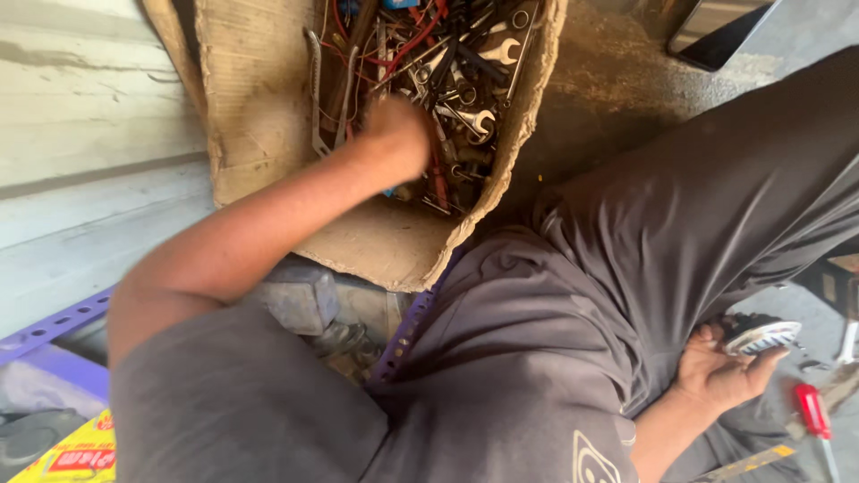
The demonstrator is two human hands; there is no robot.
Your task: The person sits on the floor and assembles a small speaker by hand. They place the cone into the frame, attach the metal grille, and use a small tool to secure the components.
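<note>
Left hand (394, 134) reaching into toolbox (259, 98), right hand (720, 371) cradling round part (761, 335)

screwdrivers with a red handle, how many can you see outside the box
1: a red-handled screwdriver lies on the floor at lower right, just beyond the right hand. More may be buried among the tools in the cardboard box, where red shapes are unclear.
</note>
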